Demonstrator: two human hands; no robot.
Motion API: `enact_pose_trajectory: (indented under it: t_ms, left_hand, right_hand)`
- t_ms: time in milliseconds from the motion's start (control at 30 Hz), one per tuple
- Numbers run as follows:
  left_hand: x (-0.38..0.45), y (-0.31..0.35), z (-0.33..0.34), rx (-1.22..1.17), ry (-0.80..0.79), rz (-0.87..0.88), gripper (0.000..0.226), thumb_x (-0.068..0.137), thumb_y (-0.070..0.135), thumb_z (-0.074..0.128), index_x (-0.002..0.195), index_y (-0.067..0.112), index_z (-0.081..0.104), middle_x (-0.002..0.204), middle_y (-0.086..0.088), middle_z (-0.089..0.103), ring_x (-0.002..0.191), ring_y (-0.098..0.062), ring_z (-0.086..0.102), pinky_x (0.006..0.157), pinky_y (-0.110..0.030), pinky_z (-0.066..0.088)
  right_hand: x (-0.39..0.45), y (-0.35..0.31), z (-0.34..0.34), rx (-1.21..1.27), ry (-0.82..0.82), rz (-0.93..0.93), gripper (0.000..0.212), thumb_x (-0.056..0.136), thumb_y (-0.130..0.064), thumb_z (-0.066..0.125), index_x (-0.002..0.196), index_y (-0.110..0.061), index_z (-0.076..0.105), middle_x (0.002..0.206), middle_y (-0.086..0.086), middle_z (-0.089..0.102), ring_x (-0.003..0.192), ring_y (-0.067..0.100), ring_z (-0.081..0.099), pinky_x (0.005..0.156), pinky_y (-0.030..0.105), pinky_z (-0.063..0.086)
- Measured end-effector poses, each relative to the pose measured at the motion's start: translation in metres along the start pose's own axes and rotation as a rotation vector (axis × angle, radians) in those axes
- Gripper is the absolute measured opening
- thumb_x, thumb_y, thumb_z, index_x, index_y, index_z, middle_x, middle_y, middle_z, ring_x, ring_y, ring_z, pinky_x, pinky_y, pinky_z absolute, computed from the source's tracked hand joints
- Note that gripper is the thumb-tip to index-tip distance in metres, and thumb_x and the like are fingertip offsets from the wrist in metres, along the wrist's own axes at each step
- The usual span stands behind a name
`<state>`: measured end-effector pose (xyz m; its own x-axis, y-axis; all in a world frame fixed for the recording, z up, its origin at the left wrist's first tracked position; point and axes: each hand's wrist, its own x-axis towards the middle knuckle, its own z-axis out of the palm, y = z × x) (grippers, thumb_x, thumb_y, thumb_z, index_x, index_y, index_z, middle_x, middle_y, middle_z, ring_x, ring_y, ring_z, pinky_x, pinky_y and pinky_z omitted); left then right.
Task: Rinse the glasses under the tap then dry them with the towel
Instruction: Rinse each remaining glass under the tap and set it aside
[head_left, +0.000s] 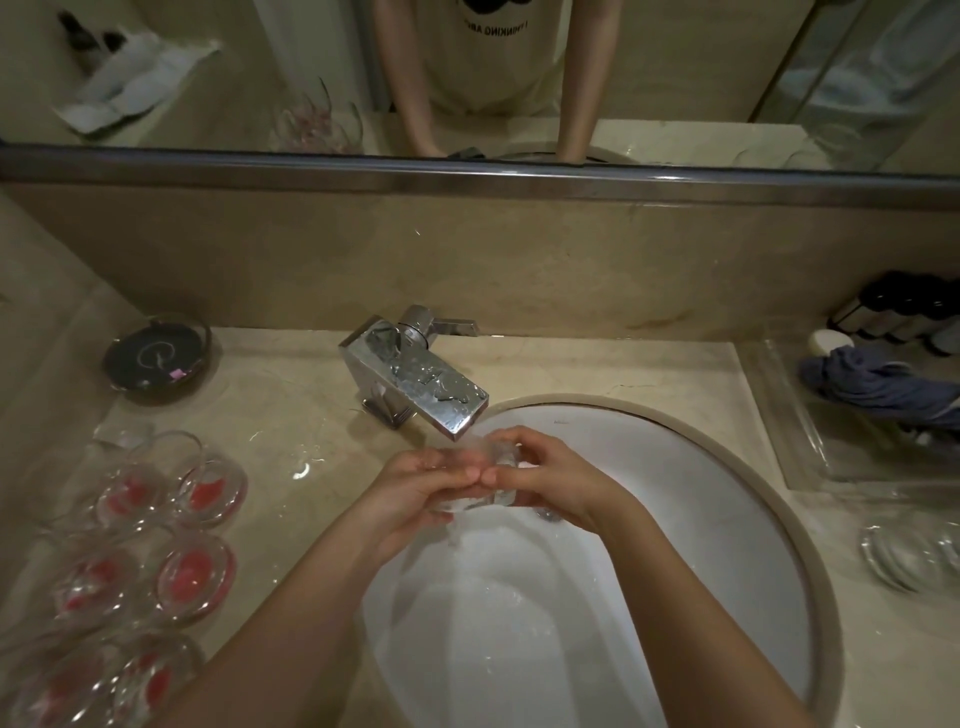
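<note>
Both hands over the sink (727, 519), holding one clear glass (480, 496) right under the tap (431, 387) spout. Water runs from the spout onto the glass and spills off it into the basin. Left hand (415, 483) cups the glass from the left, fingers (457, 474) curled round it. Right hand (550, 480) grips it from the right, its fingers wrapped over the top and front of the glass; fingertips of the two hands meet at the middle. The glass is mostly hidden by the hands and water, so which way it is tipped is unclear.

On the table (291, 410) left of the sink, a cluster of clear glasses (156, 545) with red showing at their bottoms; whether they stand upright or lie tilted is hard to tell. Behind them, near the wall, a dark round dish (156, 358). The table around the tap is wet. Right of the sink, a clear tray (810, 467) with a blue-grey towel (878, 384) bunched in it, dark bottles (904, 312) behind. Another clear glass piece (909, 556) sits on the table at the right edge, in front of the tray. Mirror (649, 78) above the backsplash shows the person's arms.
</note>
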<state>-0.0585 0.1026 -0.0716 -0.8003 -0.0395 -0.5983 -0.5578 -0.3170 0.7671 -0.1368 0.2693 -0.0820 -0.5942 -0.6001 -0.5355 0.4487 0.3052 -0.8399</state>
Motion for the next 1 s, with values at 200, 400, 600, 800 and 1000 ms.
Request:
enact_pose_trajectory:
  t_ms: [200, 400, 600, 800, 1000]
  left_hand:
    - [0.004, 0.0, 0.006, 0.017, -0.008, -0.006, 0.025, 0.07, 0.015, 0.076, 0.094, 0.012, 0.072, 0.088, -0.008, 0.077, 0.082, -0.014, 0.073, 0.078, -0.034, 0.041]
    - [0.004, -0.003, 0.005, -0.013, 0.021, -0.023, 0.032, 0.069, 0.012, 0.075, 0.101, 0.013, 0.073, 0.087, -0.005, 0.076, 0.082, -0.01, 0.073, 0.077, -0.034, 0.041]
    - [0.006, 0.0, 0.006, 0.012, -0.003, -0.028, 0.032, 0.078, 0.008, 0.072, 0.109, 0.005, 0.067, 0.096, -0.009, 0.076, 0.09, -0.015, 0.073, 0.082, -0.037, 0.042]
    - [0.004, -0.001, 0.009, -0.121, 0.013, -0.017, 0.051, 0.062, 0.015, 0.072, 0.112, 0.004, 0.062, 0.083, 0.0, 0.077, 0.077, -0.008, 0.073, 0.071, -0.033, 0.043]
    - [0.003, 0.004, 0.009, -0.056, -0.009, -0.005, 0.035, 0.068, 0.016, 0.071, 0.102, 0.008, 0.068, 0.088, -0.002, 0.076, 0.082, -0.009, 0.073, 0.082, -0.038, 0.041]
  right_hand:
    - [-0.004, -0.002, 0.003, 0.123, 0.007, 0.109, 0.035, 0.095, -0.035, 0.059, 0.109, -0.003, 0.065, 0.097, 0.022, 0.059, 0.082, 0.028, 0.06, 0.076, 0.034, 0.06]
    - [-0.003, 0.001, -0.002, 0.062, 0.033, 0.022, 0.036, 0.084, -0.014, 0.073, 0.119, -0.016, 0.06, 0.118, 0.012, 0.059, 0.093, 0.021, 0.066, 0.084, 0.033, 0.057]
    - [-0.001, -0.001, -0.001, 0.153, 0.028, 0.103, 0.039, 0.092, -0.038, 0.061, 0.112, -0.005, 0.067, 0.096, 0.02, 0.064, 0.081, 0.027, 0.064, 0.072, 0.033, 0.059]
    - [-0.001, 0.0, -0.008, 0.099, 0.055, 0.016, 0.037, 0.079, -0.017, 0.077, 0.114, -0.019, 0.065, 0.118, 0.013, 0.06, 0.093, 0.023, 0.067, 0.074, 0.029, 0.056]
    - [-0.003, 0.002, -0.005, 0.262, 0.089, 0.098, 0.039, 0.09, -0.036, 0.063, 0.11, -0.003, 0.068, 0.101, 0.024, 0.067, 0.081, 0.03, 0.068, 0.07, 0.031, 0.059]
